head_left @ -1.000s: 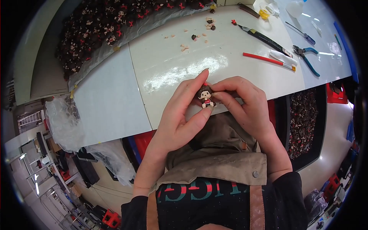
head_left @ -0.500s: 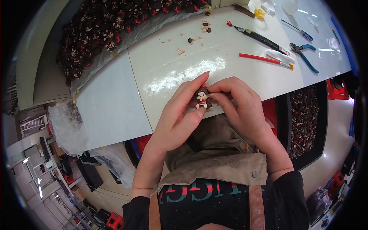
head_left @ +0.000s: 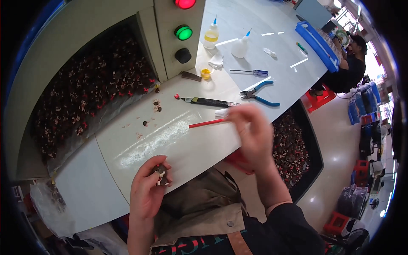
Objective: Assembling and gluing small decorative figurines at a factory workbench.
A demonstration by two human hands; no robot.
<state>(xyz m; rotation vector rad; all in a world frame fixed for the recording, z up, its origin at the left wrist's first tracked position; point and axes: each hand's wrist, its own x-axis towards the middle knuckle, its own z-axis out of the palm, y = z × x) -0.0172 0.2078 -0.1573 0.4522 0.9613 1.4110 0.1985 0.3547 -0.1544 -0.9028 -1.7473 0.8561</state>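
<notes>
My left hand [head_left: 148, 191] holds a small dark figurine [head_left: 161, 174] with white and red details, just off the near edge of the white table [head_left: 178, 140]. My right hand [head_left: 253, 131] is blurred, raised over the table's near right part, its fingertips at the end of a red pencil-like stick [head_left: 207, 123]. Whether it grips the stick cannot be told.
On the table lie a black-handled knife [head_left: 210, 101], blue pliers [head_left: 259, 94], a small screwdriver [head_left: 250, 72], two glue bottles [head_left: 211, 35], a yellow cup [head_left: 206, 72] and loose small parts [head_left: 156, 105]. Bins of dark figurines sit at left [head_left: 89, 97] and right [head_left: 293, 148]. Another person [head_left: 350, 63] sits far right.
My right hand has let go of the figurine and moved up and right to the red stick. My left hand keeps the figurine. The view has swung right.
</notes>
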